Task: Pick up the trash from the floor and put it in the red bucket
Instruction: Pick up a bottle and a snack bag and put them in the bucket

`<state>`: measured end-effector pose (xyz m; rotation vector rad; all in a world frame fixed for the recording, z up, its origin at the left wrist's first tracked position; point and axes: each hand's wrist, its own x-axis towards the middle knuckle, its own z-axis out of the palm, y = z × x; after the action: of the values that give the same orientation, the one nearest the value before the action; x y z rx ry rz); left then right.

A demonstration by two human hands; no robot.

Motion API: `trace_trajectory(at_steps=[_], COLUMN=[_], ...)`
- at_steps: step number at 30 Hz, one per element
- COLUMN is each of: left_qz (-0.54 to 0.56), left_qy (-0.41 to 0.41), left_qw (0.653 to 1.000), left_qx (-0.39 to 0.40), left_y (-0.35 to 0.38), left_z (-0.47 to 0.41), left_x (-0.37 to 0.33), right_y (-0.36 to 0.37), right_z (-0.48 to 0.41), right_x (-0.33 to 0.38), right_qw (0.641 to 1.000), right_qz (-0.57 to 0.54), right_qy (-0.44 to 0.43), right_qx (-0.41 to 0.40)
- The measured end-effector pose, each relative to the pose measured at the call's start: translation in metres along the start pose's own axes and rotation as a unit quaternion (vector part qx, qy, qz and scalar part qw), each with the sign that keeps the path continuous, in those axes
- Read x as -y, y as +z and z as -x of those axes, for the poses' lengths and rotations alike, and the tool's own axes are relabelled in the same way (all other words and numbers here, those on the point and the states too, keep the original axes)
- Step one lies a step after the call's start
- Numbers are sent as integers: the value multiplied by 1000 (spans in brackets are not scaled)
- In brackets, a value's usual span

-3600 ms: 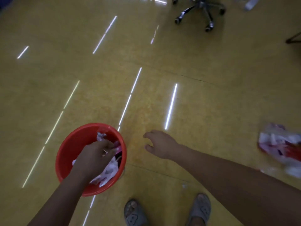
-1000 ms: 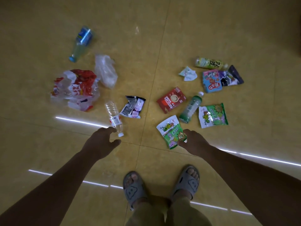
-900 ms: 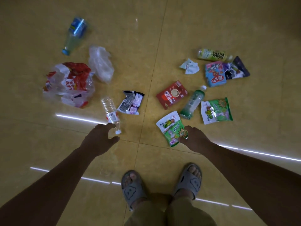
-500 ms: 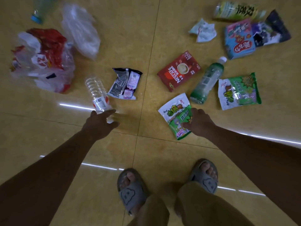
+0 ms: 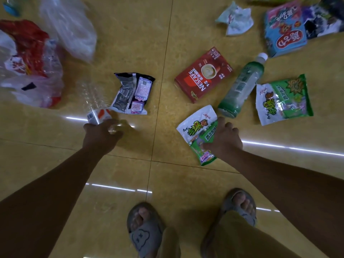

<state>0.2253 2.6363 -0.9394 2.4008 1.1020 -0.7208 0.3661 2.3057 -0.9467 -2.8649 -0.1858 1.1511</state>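
Your left hand [image 5: 101, 135] has closed its fingers round the bottle [image 5: 97, 114]; your right hand [image 5: 224, 141] pinches the packet [image 5: 197, 131] below the box [image 5: 203, 74]. Lift both.

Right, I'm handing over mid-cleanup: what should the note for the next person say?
Left grip holds the clear bottle by its neck end.
Right grip pinches the green-white snack pouch.
Red bucket: not in view.
Done: both pieces grasped.
Left: bin them, then the Nescafe box, green bottle, green snack bag, black wrapper, plastic bags, crumpled paper and blue pack, all on the floor.
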Motion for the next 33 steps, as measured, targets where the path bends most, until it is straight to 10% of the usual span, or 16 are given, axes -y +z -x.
trace_trajectory(at_steps=[12,33], left_qz=[69,209], left_qy=[104,128], left_qw=[992,967], left_qx=[20,-74], left_y=[-52,-306], left_z=[43,227], left_x=[-33,-38], right_y=[-59,-306], right_z=[36,199], right_x=[11,145], right_qw=[991,986], right_qz=[-82,-23], right_qy=[-70,-161], right_qx=[78,-35])
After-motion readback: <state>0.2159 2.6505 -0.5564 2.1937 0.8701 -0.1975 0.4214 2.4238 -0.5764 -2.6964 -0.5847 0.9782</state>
